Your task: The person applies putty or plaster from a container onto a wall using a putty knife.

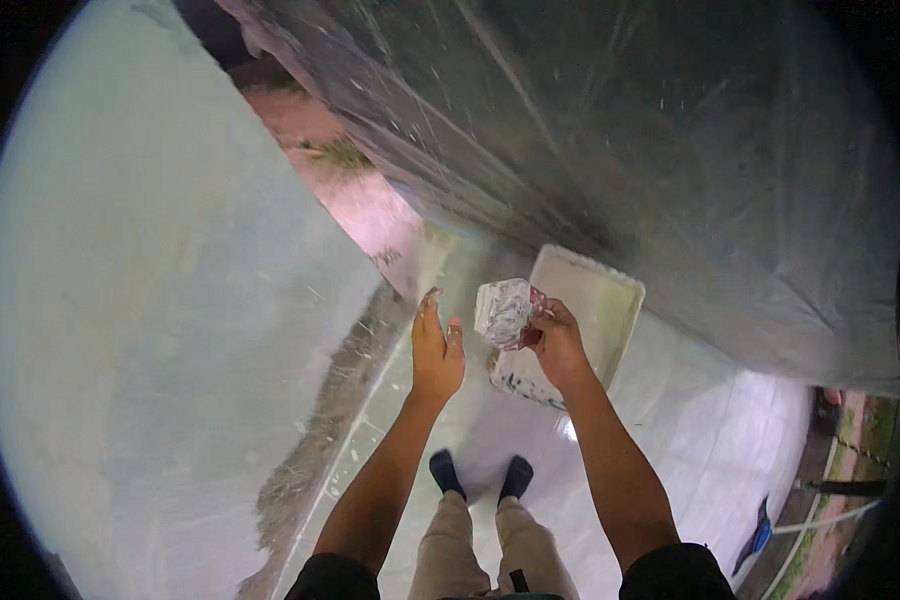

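Gripped in my right hand (558,342) is a small squarish tool (502,310) with a reddish-brown body and a face smeared with white paste. My left hand (436,358) is raised just left of it, fingers extended and thumb apart, with white smears on the fingertips and nothing held. Beyond my right hand, a shallow rectangular tray (615,300) with a pale, stained rim rests on the pale floor. The tool and my hand hide part of the tray.
A pale wall panel (160,300) fills the left, with rough grey along its lower edge. Dark plastic sheeting (690,130) hangs across the top and right. My socked feet (480,475) stand below my hands. A pole and blue object (760,535) lie at lower right.
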Available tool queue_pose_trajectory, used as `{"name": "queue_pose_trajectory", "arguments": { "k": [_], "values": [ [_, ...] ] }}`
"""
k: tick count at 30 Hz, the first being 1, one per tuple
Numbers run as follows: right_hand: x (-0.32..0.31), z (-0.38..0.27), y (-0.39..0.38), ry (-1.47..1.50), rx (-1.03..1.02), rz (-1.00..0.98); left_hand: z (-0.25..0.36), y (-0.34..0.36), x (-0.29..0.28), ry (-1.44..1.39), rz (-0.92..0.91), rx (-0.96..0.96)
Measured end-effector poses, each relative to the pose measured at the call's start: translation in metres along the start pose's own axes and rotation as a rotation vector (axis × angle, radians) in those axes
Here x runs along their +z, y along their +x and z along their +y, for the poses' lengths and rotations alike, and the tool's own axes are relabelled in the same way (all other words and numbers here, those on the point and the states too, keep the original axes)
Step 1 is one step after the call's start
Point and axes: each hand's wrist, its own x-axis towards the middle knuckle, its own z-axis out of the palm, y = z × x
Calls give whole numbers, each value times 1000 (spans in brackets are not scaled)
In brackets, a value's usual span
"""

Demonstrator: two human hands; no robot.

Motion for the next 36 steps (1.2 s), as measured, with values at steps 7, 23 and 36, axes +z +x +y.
{"name": "queue_pose_trajectory", "arguments": {
  "k": [7, 23, 36],
  "values": [
    [119, -61, -23, 60, -79, -344, 46, 38, -133, 129, 243, 283],
    [261, -106, -18, 242, -181, -902, 123, 63, -266, 768, 532, 406],
    [157, -77, 27, 356, -306, -1270, 107, 6, -127, 1135, 835, 569]
  ]
}}
